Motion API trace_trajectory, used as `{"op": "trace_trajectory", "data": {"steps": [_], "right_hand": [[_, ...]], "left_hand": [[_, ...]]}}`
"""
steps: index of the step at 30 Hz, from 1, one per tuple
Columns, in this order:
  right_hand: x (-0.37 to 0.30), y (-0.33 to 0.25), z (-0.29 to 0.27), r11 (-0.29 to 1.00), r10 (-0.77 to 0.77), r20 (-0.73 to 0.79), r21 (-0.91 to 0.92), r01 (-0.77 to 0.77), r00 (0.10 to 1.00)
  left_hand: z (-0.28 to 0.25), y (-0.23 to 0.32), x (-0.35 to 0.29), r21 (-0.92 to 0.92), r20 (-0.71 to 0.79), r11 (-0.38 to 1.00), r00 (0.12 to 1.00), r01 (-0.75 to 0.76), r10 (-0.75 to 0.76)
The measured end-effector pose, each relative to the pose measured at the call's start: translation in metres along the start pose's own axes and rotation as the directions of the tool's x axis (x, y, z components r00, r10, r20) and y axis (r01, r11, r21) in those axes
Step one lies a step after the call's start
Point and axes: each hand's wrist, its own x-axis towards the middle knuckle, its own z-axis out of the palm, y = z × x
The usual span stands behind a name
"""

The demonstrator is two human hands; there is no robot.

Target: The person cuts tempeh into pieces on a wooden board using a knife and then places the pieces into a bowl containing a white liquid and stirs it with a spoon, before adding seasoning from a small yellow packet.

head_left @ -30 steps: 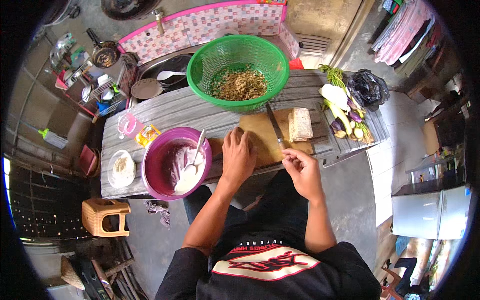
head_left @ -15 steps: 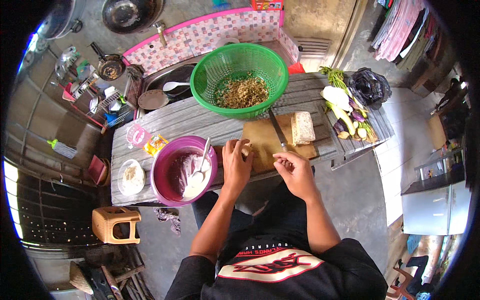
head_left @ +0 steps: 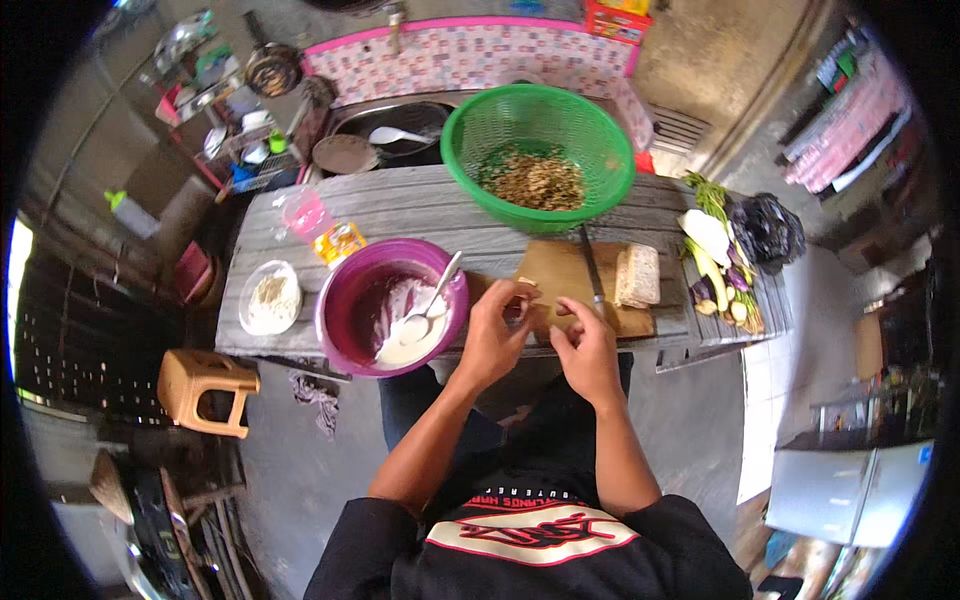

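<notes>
At the near edge of the wooden cutting board (head_left: 548, 262), my left hand (head_left: 494, 338) has its fingers curled toward the thumb. A small pale bit shows by its fingertips, too small to name. My right hand (head_left: 588, 358) faces it a short gap away, thumb and forefinger apart with nothing visible between them. Just beyond the right hand a knife (head_left: 592, 268) lies on the board, its handle toward me. Beside it rests a pale block, like tempeh (head_left: 637, 276). Left of my left hand stands a purple basin (head_left: 340, 345) holding white batter (head_left: 398, 350) and a spoon (head_left: 436, 290).
A green basket (head_left: 470, 125) with chopped greens and brown bits stands at the back. Mixed vegetables (head_left: 712, 262) and a black plastic bag (head_left: 768, 232) lie at right. Left are a bowl of white powder (head_left: 268, 312), a yellow packet (head_left: 340, 243) and a pink cup (head_left: 304, 212).
My left hand has lifted from the board's left side and shifted right, its fingers curling. The right hand has come closer to it, and its thumb and forefinger have parted. The view has shifted.
</notes>
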Motion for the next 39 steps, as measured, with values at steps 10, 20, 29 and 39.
{"op": "trace_trajectory", "data": {"steps": [10,20,29,39], "right_hand": [[0.003,-0.045,0.034,0.953,-0.030,0.279,0.298,-0.057,0.960],[0.046,-0.091,0.097,0.904,-0.423,0.360,0.104,0.414,0.832],[0.037,-0.096,0.124,0.912,-0.390,0.424,0.057,0.406,0.817],[0.032,-0.088,0.118,0.897,-0.423,0.438,0.083,0.433,0.793]], "left_hand": [[-0.091,0.051,-0.039,0.131,-0.083,0.977,0.980,-0.167,0.179],[-0.193,0.005,-0.107,0.399,-0.767,0.790,0.641,0.465,0.010],[-0.189,0.004,-0.106,-0.221,-0.462,0.824,0.688,0.522,-0.560],[-0.170,-0.003,-0.115,-0.141,-0.578,0.923,0.727,0.358,-0.371]]}}
